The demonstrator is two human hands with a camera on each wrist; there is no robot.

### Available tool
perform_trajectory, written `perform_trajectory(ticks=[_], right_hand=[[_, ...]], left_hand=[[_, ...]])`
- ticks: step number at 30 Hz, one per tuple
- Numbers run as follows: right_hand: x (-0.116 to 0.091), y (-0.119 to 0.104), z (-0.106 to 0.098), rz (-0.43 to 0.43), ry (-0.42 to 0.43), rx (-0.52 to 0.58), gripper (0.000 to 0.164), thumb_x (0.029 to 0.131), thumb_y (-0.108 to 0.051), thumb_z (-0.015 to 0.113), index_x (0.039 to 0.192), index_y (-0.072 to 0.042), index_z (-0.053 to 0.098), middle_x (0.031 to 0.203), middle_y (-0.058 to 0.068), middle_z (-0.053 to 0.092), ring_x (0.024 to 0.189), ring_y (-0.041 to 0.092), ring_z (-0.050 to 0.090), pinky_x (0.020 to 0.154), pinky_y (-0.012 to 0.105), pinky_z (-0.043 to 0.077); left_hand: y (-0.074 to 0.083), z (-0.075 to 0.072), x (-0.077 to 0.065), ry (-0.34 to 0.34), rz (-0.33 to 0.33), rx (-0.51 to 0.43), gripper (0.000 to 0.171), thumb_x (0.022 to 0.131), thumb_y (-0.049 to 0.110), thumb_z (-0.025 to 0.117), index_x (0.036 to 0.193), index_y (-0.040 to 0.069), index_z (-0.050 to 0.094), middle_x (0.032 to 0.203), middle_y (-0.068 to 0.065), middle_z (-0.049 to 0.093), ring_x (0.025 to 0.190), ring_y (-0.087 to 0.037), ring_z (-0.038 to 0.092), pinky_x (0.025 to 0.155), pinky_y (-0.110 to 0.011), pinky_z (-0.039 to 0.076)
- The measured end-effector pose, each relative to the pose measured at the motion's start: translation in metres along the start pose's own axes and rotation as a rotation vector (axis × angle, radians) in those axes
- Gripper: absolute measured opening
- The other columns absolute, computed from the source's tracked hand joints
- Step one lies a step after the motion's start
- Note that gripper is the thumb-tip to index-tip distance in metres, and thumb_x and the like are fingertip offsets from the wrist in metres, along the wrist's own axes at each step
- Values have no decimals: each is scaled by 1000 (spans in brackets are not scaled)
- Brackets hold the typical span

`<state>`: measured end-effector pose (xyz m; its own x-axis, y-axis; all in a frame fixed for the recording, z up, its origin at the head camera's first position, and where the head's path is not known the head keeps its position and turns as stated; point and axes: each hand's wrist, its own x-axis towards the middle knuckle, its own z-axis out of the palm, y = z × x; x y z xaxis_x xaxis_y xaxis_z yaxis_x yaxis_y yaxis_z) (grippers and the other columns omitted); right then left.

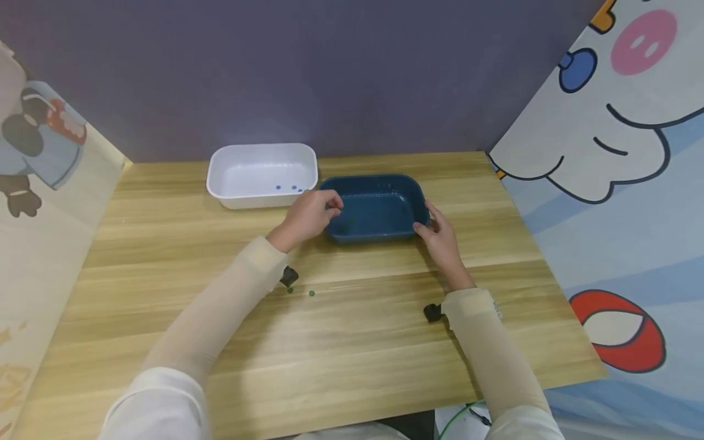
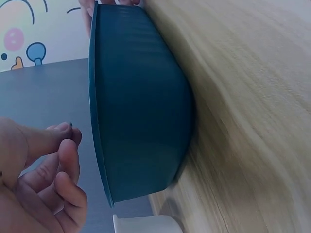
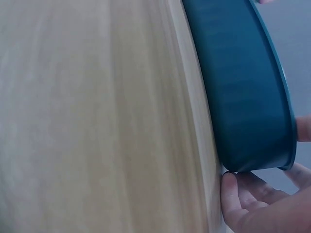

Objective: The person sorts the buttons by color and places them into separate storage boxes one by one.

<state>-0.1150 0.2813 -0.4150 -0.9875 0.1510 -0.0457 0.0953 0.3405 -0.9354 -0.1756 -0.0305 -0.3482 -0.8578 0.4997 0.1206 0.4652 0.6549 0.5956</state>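
Note:
My left hand [image 1: 310, 214] is above the near left rim of a dark blue plastic basin [image 1: 379, 235]. Thumb and forefinger pinch a tiny dark bead [image 2: 71, 124], mostly hidden by the fingertips. At the basin's right end my right hand [image 1: 442, 244] grips the rim and wall, its thumb at the near corner and other fingers along the outside. Faint dark green spots show on the basin's floor at the left. Two small green beads [image 1: 311, 293] lie on the table beside the left wrist.
A white basin [image 1: 242, 200] stands behind and left of the blue one, with several small blue beads [image 1: 278, 187] inside. The wooden table [image 1: 352, 348] ends at a grey wall [image 1: 352, 79]. Black wrist cameras [image 1: 432, 313] protrude under both forearms.

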Motion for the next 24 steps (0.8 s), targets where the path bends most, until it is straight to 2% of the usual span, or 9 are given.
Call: perform_trajectory(ticks=[7, 15, 17, 20, 24], right_hand=[[0, -4, 1, 30, -14, 8, 66, 100, -19, 64, 159, -24, 34, 155, 16, 41, 127, 31, 52, 85, 19, 47], [-14, -36, 1, 37, -23, -6, 66, 100, -13, 62, 158, -11, 33, 151, 25, 42, 128, 38, 52, 85, 21, 48], [-14, -36, 1, 36, -24, -4, 66, 100, -13, 62, 159, -11, 32, 150, 26, 43, 128, 38, 52, 84, 21, 49], [-6, -20, 0, 31, -20, -6, 67, 100, -17, 62, 160, -18, 32, 152, 22, 43, 130, 35, 52, 89, 25, 48], [4, 1, 0, 17, -9, -16, 66, 100, -23, 64, 159, -25, 34, 154, 17, 42, 131, 32, 51, 98, 37, 48]], left_hand=[[-2, 2, 6, 21, -13, 7, 14, 98, 7, 67, 110, 6, 73, 105, -8, 74, 92, -24, 69, 79, -39, 56], [-3, 0, 5, 28, -35, -10, 12, 98, 8, 67, 107, 7, 74, 103, -7, 74, 83, -20, 67, 72, -36, 55], [-4, -1, 4, 27, -40, -15, 12, 98, 8, 66, 107, 7, 74, 102, -6, 74, 82, -20, 67, 71, -35, 54], [-6, -4, 3, 35, -40, -13, 11, 98, 8, 66, 106, 7, 74, 102, -6, 74, 84, -20, 67, 73, -36, 53], [-9, -9, -3, 57, -46, -12, 11, 97, 9, 67, 106, 7, 74, 103, -7, 74, 85, -22, 67, 75, -38, 53]])
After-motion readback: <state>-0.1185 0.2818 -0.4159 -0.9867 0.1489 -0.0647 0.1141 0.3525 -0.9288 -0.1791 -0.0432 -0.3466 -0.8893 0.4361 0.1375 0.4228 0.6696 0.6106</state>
